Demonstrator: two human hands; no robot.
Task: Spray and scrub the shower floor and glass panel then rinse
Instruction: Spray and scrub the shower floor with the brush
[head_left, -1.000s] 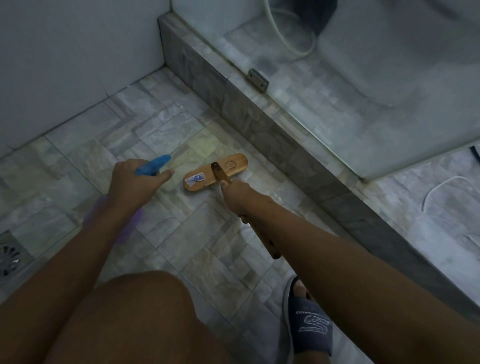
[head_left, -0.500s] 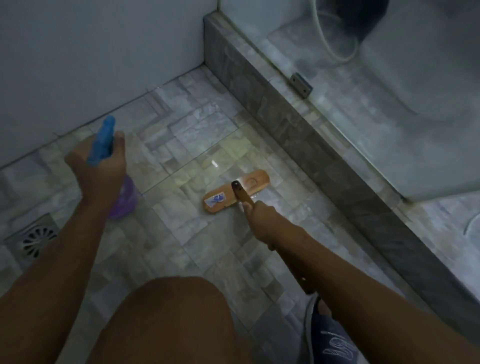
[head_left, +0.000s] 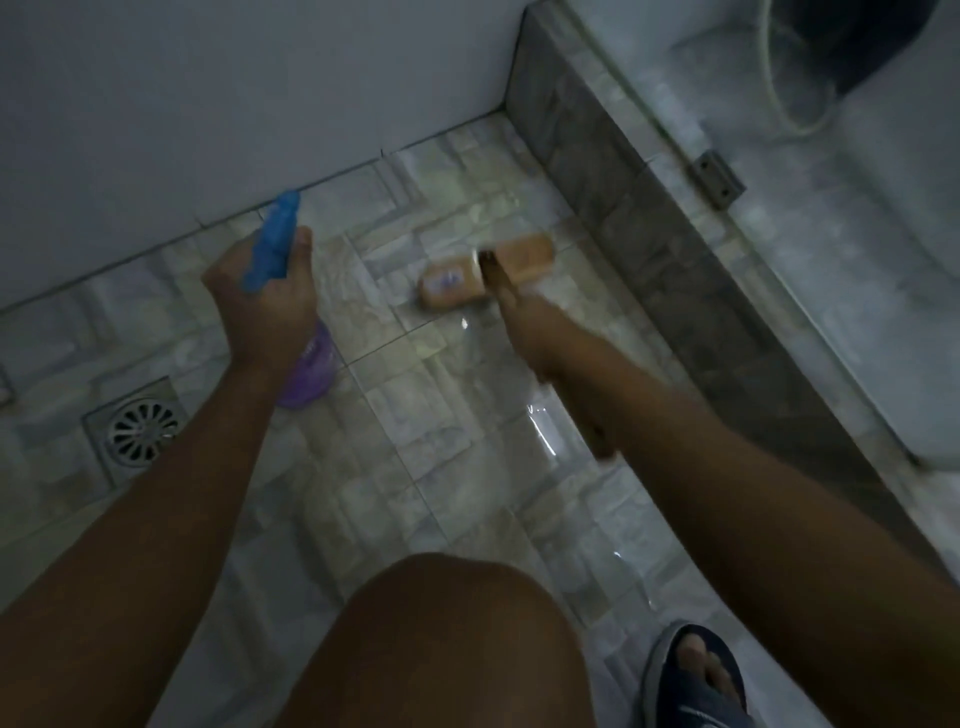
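My left hand (head_left: 265, 312) is wrapped round the neck of the bottle (head_left: 311, 371), with the blue trigger up and pointing away from me and the purple body hanging below my wrist. My right hand (head_left: 530, 332) is blurred, but it looks closed round the handle of the brush (head_left: 488, 278); the butt end shows under my forearm. The brush head sits flat on the floor (head_left: 447, 415), near the curb (head_left: 649, 249) but not touching it. The bottle is farther out from the curb, and the drain (head_left: 137, 428) is farther again, well apart from it. The glass (head_left: 857, 291) stands on top of the curb, and I can't tell whether it has been sprayed. I take this to be the floor scrub, early in the job. To do it well I'd press the head flat so all the bristles bite and push short overlapping strokes parallel to the curb. I'd work row by row away from the curb toward the drain, so the suds go where the rinse will carry them. The joint at the foot of the curb, and the one along the wall (head_left: 208, 104), want the head's edge run along them. I'd spray ahead of the brush, not onto it. The tiles out from the curb shine wet, so my slipper (head_left: 691, 675) should be planted before I lean.
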